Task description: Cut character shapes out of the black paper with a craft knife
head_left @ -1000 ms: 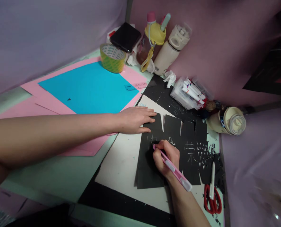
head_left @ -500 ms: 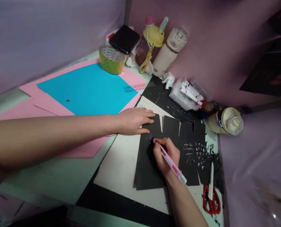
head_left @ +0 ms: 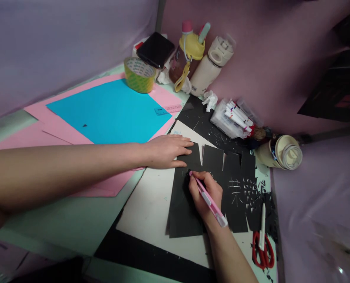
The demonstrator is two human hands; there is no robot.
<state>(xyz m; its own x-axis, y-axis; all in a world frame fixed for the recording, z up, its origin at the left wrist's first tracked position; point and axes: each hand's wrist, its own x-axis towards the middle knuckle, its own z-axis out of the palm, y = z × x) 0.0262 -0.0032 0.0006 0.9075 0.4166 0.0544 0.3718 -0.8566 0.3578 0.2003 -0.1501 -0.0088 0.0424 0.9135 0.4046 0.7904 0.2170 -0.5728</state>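
A black paper sheet [head_left: 186, 204] with slits along its top edge and pale marks lies on a white board [head_left: 151, 204]. My left hand [head_left: 167, 151] lies flat, fingers stretched out, pressing on the sheet's upper left corner. My right hand [head_left: 206, 194] is closed round a pink craft knife [head_left: 207, 198], gripped like a pen, with its tip on the black paper just below my left fingers. Small cut-out holes and black scraps [head_left: 255, 188] show at the sheet's right side.
Blue paper [head_left: 107, 112] lies on pink sheets [head_left: 45, 133] at the left. A tape roll [head_left: 139, 74], a phone [head_left: 155, 49], two bottles [head_left: 204, 63], a marker box [head_left: 233, 118] and a lying jar [head_left: 281, 151] line the back. Red scissors [head_left: 261, 251] lie at the right.
My right hand has moved the knife tip a little up and left on the black paper. My left hand has stayed in place.
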